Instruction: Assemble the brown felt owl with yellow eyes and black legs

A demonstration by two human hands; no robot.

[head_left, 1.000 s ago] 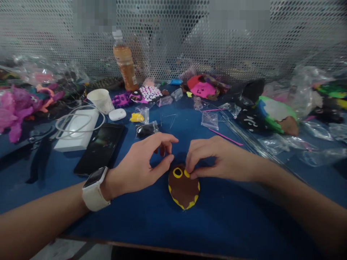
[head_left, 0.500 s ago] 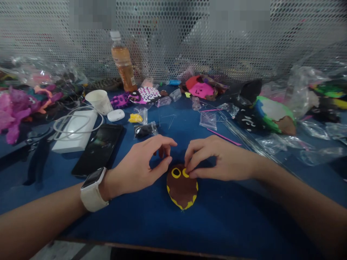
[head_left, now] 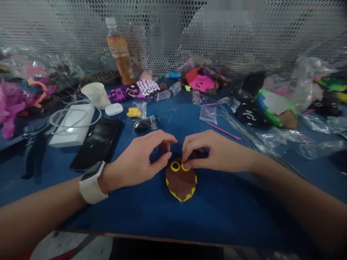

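On the blue table lies a brown oval clay piece (head_left: 181,182) with yellow scalloped edging along its lower rim. It carries two yellow rings near its top; the left ring (head_left: 175,166) has a black centre. My right hand (head_left: 206,150) is closed in a pinch, its fingertips at the right yellow ring (head_left: 185,167) and partly covering it. Whatever those fingers hold is too small or hidden to make out. My left hand (head_left: 146,157), with a watch on its wrist, hovers by the piece's upper left, thumb and forefinger apart and holding nothing visible.
A black phone (head_left: 97,144), a white box (head_left: 72,126) with a cable and pliers (head_left: 35,148) lie at left. Behind stand a paper cup (head_left: 96,94) and a drink bottle (head_left: 120,54). Bagged black clay (head_left: 143,124), a pink stick (head_left: 223,131) and wires (head_left: 251,142) lie beyond my hands.
The whole view has shifted, so most things sit slightly higher in the picture. My right fingertips stay at the right yellow ring, and my left hand keeps nearly the same pose.
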